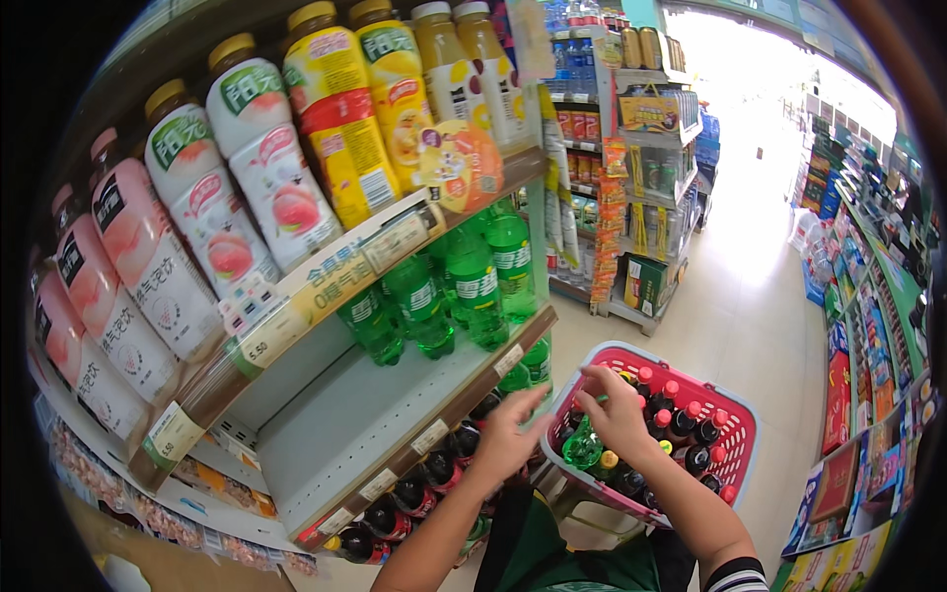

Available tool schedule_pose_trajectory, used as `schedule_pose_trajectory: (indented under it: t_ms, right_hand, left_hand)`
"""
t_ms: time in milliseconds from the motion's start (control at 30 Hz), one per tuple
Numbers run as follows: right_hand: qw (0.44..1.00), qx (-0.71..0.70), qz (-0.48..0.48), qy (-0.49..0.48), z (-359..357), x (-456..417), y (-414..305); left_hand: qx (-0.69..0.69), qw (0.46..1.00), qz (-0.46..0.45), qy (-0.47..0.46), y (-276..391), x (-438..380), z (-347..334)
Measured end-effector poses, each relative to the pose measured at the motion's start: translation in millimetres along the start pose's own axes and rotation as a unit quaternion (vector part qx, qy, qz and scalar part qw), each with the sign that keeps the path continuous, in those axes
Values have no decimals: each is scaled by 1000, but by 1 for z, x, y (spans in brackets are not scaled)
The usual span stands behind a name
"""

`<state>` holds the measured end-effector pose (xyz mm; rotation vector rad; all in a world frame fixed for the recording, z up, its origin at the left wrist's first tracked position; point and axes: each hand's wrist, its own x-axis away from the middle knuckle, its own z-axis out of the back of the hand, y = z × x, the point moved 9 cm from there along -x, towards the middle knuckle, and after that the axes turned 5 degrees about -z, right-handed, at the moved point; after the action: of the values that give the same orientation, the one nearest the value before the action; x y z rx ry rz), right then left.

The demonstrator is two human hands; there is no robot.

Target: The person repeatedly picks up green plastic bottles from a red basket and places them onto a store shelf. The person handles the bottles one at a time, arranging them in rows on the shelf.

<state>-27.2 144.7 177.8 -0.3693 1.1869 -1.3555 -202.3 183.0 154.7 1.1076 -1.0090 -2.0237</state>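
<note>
My left hand (512, 435) is in front of the shelf's lower edge, its fingers apart and nothing in them. My right hand (615, 411) is over a pink shopping basket (742, 485) with a grey rim. Its fingers curve about the top of a green plastic soda bottle (583, 446); whether they grip it cannot be made out. Several dark soda bottles (682, 422) with red caps stand in the basket, along with a yellow-capped bottle (608, 460). Left of my hands, more green soda bottles (473, 296) stand at the right end of a white shelf board (348, 436).
Peach and yellow drink bottles (259, 163) fill the shelf above. Below the board lie dark soda bottles (410, 494). The basket rests on a stool (595, 510). A snack rack (658, 192) stands ahead, stocked shelves (865, 355) run along the right, and a tiled aisle (729, 274) leads to a bright doorway.
</note>
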Motion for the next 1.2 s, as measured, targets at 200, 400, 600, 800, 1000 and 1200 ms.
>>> schedule_pose_trajectory:
  t_ms: [200, 400, 600, 800, 1000, 1200]
  right_hand:
    - [983, -96, 118, -102, -87, -57, -111]
    - [986, -85, 65, -125, -168, -114, -119]
    - [979, -161, 71, -104, -182, -127, -99]
    - [964, -161, 189, -94, -134, -62, -138]
    - [962, -187, 188, -74, -58, 13, -144]
    - [983, -121, 111, 81, 35, 67, -88]
  left_hand:
    - [66, 948, -37, 309, 33, -11, 140]
    - [75, 944, 19, 321, -3, -50, 175]
    - [83, 938, 55, 332, -6, -46, 168]
    - [126, 931, -15, 342, 9, 8, 152]
    - [65, 947, -65, 309, 61, 62, 105]
    - [-36, 982, -131, 130, 122, 31, 10]
